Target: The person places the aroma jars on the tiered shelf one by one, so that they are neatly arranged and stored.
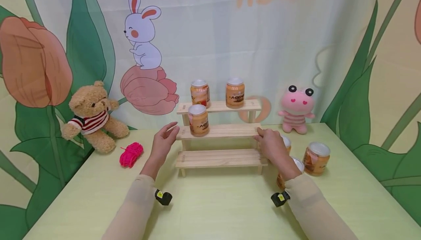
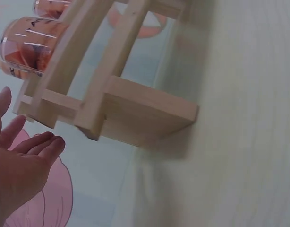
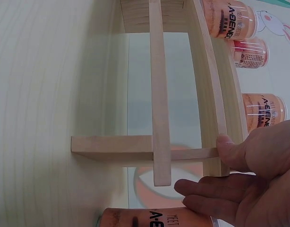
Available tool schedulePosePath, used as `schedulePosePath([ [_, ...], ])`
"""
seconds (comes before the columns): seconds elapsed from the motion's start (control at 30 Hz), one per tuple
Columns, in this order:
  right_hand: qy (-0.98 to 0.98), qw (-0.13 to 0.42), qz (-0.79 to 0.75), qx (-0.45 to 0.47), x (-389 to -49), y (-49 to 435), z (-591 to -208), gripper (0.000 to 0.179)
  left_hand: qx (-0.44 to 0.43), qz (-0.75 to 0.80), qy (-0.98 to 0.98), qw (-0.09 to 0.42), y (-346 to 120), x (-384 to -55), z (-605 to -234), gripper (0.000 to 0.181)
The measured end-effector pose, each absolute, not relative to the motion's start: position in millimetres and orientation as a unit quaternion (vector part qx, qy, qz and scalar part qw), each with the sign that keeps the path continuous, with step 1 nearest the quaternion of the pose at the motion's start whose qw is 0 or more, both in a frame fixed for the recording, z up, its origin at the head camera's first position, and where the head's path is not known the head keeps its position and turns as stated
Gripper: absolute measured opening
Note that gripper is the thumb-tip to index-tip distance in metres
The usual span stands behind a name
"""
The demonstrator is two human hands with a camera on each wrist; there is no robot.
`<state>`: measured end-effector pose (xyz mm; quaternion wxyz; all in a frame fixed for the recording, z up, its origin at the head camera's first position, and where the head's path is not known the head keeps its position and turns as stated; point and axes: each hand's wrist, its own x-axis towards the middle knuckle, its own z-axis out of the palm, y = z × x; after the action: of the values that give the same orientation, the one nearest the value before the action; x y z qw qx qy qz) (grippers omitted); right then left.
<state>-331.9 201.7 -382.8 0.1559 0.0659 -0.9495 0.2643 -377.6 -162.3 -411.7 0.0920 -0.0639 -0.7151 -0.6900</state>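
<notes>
A three-step wooden display stand (image 1: 222,158) stands mid-table. At the right end of its middle shelf (image 3: 220,118), my right hand (image 1: 273,146) pinches the board, the thumb on its front edge and the fingers by its end. My left hand (image 1: 163,139) is beside the left end of that shelf, fingers loosely extended and holding nothing; a small gap shows in the left wrist view. One orange jar with a silver lid (image 1: 198,120) sits at the left of the middle shelf. Two similar jars, one left (image 1: 200,94) and one right (image 1: 235,93), stand on the top shelf.
Right of the stand are three more jars; the outer jar (image 1: 316,158) shows fully, the others partly behind my right arm. A pink plush toy (image 1: 297,110) sits behind them. At the left are a teddy bear (image 1: 93,117) and pink yarn (image 1: 131,154). A printed curtain hangs behind.
</notes>
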Motion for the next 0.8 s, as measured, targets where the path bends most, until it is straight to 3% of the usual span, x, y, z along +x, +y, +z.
schedulePosePath([
  [0.47,-0.948,0.153,0.269,0.07,-331.3,202.0,-381.8,0.042,-0.115,-0.708,-0.697,-0.004,-159.9,-377.6,-426.1,0.045],
  [0.8,-0.944,0.159,0.281,0.065,-332.2,202.3,-382.8,0.041,-0.124,-0.691,-0.712,-0.003,-160.9,-378.4,-433.3,0.052],
])
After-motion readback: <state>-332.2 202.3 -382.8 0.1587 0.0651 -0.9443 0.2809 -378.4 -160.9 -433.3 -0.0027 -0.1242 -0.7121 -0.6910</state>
